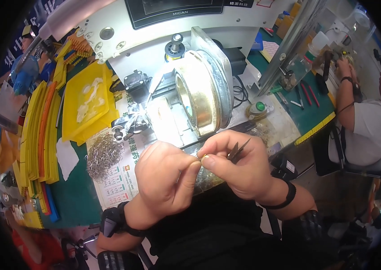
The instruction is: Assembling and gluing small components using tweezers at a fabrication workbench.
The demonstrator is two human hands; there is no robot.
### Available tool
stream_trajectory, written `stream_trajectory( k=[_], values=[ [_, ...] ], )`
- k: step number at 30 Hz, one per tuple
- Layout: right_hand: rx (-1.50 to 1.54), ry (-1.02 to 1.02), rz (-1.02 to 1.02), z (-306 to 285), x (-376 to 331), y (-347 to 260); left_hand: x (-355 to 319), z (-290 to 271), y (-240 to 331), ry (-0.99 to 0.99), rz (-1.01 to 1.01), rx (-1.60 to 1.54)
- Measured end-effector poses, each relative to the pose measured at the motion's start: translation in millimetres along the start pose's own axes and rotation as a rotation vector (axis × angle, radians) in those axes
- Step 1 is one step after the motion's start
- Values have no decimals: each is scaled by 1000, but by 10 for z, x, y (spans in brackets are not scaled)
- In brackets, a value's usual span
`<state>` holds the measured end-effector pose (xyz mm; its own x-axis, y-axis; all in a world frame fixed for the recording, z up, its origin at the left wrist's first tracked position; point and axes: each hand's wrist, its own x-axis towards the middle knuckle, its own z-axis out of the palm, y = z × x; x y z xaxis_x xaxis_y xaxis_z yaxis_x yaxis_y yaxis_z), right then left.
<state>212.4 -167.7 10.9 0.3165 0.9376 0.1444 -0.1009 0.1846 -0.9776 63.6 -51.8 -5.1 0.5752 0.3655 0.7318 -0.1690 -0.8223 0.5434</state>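
Two hands meet — left hand [165, 177] and right hand [237, 164] fingers pinching one small yellowish piece [203, 157] between their tips, dark snips [237, 150] just right.

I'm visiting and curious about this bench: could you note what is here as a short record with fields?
Left hand: pinches a tiny gold-coloured piece with the right.
Right hand: also holds small dark pointed snips.
Ahead: round brass-coloured metal drum on a grey machine.
Left side: pile of thin silver wire rings; yellow plastic trays.
Far right: another person's arm.
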Motion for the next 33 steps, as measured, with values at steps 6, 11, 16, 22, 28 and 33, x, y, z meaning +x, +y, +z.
stream_trajectory(
  k=[6, 11, 16, 22, 28, 33],
  values=[
    [126, 22, 36, 41, -2, 52, 6, 2, -2, 30, 108, 128],
    [242, 22, 88, 52, 8, 98, 5, 3, 4, 44, 136, 149],
    [315, 8, 93, 49, 22, 127, 7, 5, 2, 43, 147, 146],
    [350, -7, 90, 34, 16, 169, 10, 5, 5, 41, 141, 142],
    [412, -31, 103, 31, 13, 175, -21, -28, 10, -34, -35, -71],
    [385, 2, 119, 55, -1, 154, -47, -52, 13, -88, -392, -501]
  ],
)
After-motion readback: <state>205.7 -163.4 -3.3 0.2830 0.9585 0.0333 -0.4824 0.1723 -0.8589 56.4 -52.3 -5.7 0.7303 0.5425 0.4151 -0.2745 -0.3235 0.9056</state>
